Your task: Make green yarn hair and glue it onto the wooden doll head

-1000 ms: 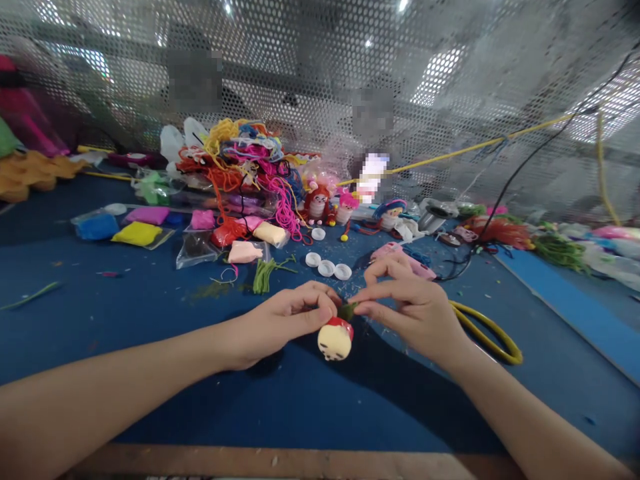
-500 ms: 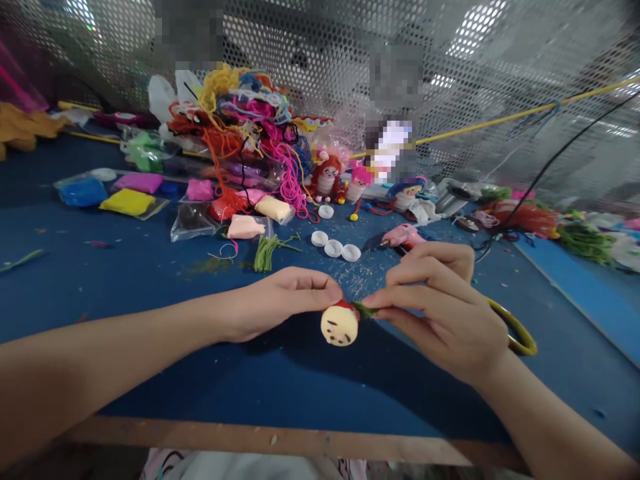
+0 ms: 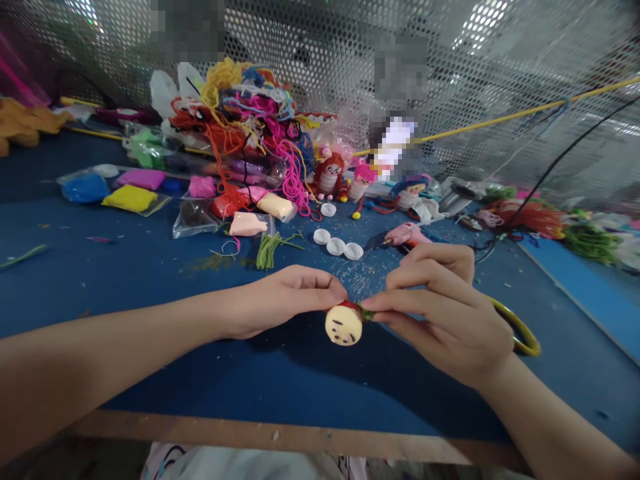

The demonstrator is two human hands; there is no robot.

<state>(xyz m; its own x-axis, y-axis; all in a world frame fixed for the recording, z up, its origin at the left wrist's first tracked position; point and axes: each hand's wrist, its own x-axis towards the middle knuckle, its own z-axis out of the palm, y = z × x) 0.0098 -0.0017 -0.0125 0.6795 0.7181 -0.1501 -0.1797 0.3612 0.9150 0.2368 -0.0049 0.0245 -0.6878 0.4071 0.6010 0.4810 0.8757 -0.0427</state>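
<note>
A small round doll head (image 3: 343,326) with a cream face, dark painted features and a red back hangs between my hands above the blue table. My left hand (image 3: 293,298) pinches its red upper edge from the left. On the other side, my right hand (image 3: 445,310) holds a short dark green strand piece (image 3: 367,313) between thumb and forefinger, against the head's red right edge. Beyond my hands lie a cut green yarn bundle (image 3: 269,251) and white round caps (image 3: 336,247).
A pink glue gun (image 3: 406,235) lies behind my right hand, and yellow-handled scissors (image 3: 525,337) are partly hidden beside it. Bagged clay (image 3: 131,199), a yarn heap (image 3: 250,107) and finished dolls (image 3: 329,175) stand farther back, before a perforated metal screen (image 3: 320,40).
The doll head has shifted slightly right and turned a little in my fingers. Less of the green piece shows between it and my right fingertips. The view has moved slightly.
</note>
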